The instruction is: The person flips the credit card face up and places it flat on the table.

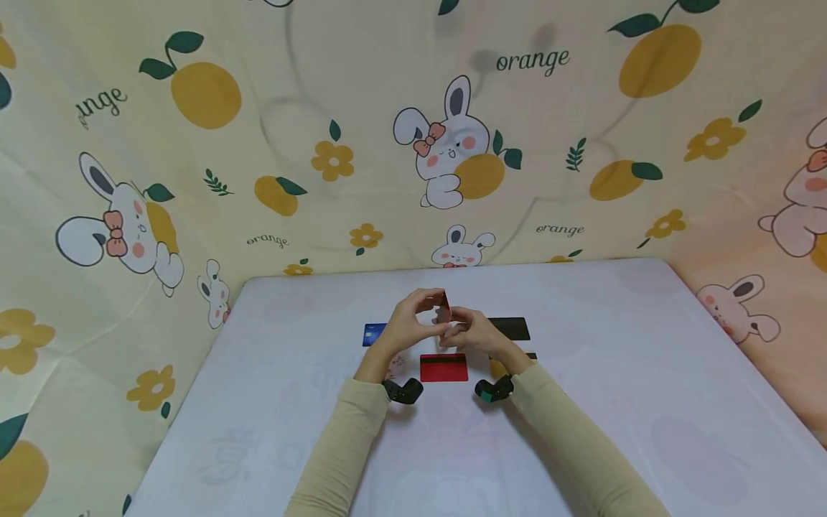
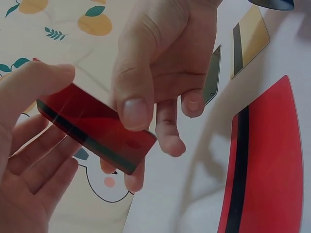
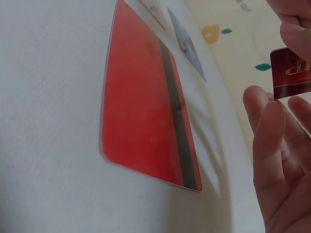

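A dark red card [image 2: 85, 124] with a dark stripe is held up above the table between both hands. Thumb and fingers of the left hand [image 1: 413, 322] pinch one end. At the opposite end, the right hand [image 1: 477, 332] has its thumb on the face and fingers behind. Gold lettering shows on the card's other side [image 3: 293, 73] in the right wrist view. Just in front of the hands, a bright red card [image 1: 444, 370] with a black stripe lies flat on the table.
More cards lie around the hands: a blue card [image 1: 372, 334], a black card [image 1: 513, 328], a pale patterned card [image 1: 397, 368] and a gold card [image 2: 257, 39] with a black stripe. Forearms partly cover some. Behind the white table [image 1: 271, 431] hangs a printed curtain [image 1: 362, 86].
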Demonstrator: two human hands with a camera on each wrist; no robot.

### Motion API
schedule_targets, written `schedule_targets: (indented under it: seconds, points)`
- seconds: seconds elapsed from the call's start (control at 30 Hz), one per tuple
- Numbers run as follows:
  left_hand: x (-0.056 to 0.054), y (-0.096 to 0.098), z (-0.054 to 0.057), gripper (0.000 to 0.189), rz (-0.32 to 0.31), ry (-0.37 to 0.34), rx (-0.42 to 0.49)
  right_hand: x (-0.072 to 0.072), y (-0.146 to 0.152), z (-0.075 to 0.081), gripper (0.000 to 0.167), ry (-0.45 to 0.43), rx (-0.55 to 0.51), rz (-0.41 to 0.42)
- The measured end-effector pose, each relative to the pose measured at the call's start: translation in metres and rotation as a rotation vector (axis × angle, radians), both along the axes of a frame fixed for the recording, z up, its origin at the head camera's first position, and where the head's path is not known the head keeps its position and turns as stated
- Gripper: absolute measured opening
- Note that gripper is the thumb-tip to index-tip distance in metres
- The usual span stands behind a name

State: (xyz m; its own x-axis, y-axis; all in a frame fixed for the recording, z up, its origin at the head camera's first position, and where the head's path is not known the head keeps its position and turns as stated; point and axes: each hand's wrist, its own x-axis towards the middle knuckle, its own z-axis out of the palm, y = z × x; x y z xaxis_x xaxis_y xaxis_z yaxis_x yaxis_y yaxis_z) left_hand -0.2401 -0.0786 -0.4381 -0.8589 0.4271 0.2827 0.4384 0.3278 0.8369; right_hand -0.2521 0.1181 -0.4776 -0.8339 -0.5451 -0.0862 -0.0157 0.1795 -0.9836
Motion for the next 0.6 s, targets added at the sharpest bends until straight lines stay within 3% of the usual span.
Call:
schedule_targets:
  seconds: [0.23,0.6]
  points:
    - [0.0004,-0.0019,0.0005,0.064,-0.001,-0.034,0.0,0.0006,-0.0011,-0.0005,0.058,0.035,0.01,-0.007]
    - [0.0006,-0.0016,0.0065,0.061,0.001,-0.019,-0.009,-0.0003,-0.0024,-0.0002,0.06,0.065,0.051,-0.04]
